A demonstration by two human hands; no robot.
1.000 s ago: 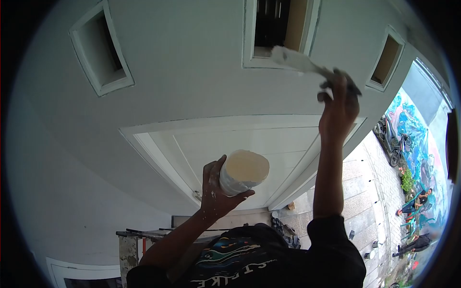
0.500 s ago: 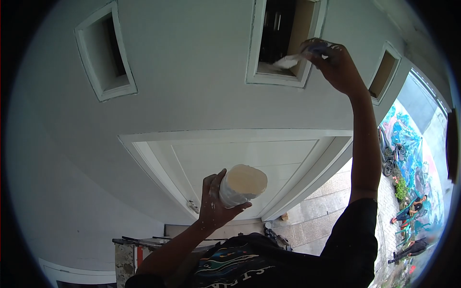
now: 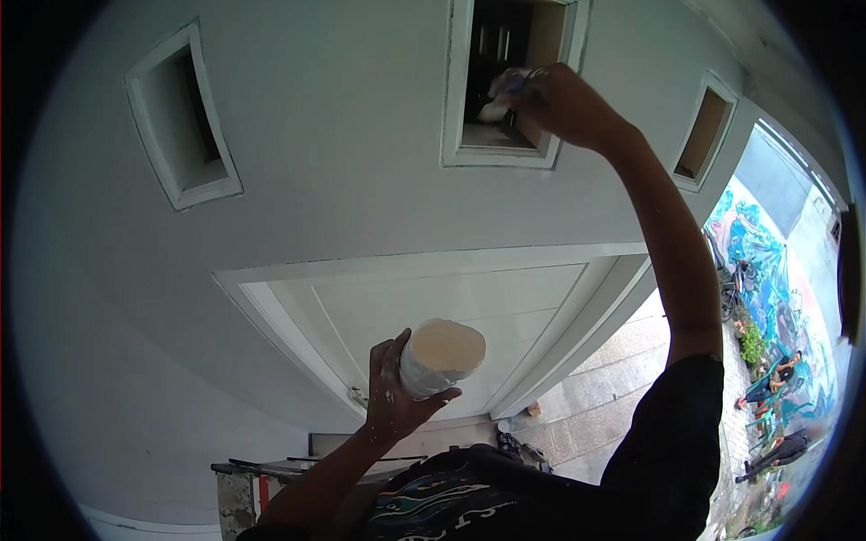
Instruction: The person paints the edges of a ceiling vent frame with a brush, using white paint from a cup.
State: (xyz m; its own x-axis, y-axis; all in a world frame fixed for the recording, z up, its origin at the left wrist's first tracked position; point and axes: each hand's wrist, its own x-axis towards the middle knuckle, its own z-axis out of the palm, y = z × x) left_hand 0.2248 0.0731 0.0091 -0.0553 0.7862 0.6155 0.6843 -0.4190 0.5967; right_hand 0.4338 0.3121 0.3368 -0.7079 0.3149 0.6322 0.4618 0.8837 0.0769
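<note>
My left hand point(image 3: 394, 383) is wrapped round a white paint-smeared tub point(image 3: 442, 356), tilted so its pale, creamy content shows at the mouth. Raised high, my right hand point(image 3: 546, 101) grips a paintbrush point(image 3: 496, 110) whose pale bristles point down and left. The brush is in front of the middle wall opening point(image 3: 498, 135), close to its lower inner ledge; whether it touches cannot be told. A white frame point(image 3: 456, 90) surrounds this opening. White paint specks mark both hands.
Two more framed openings flank the middle one, a left opening point(image 3: 185, 117) and a right opening point(image 3: 704, 135). Below is a white panelled door point(image 3: 433, 302). A scaffold-like platform point(image 3: 239, 491) stands lower left. At right, people point(image 3: 780, 455) are near a painted mural point(image 3: 767, 261).
My right hand with the paintbrush has moved left, from the opening's right edge to in front of its interior. The view has shifted slightly; my left hand still holds the tub.
</note>
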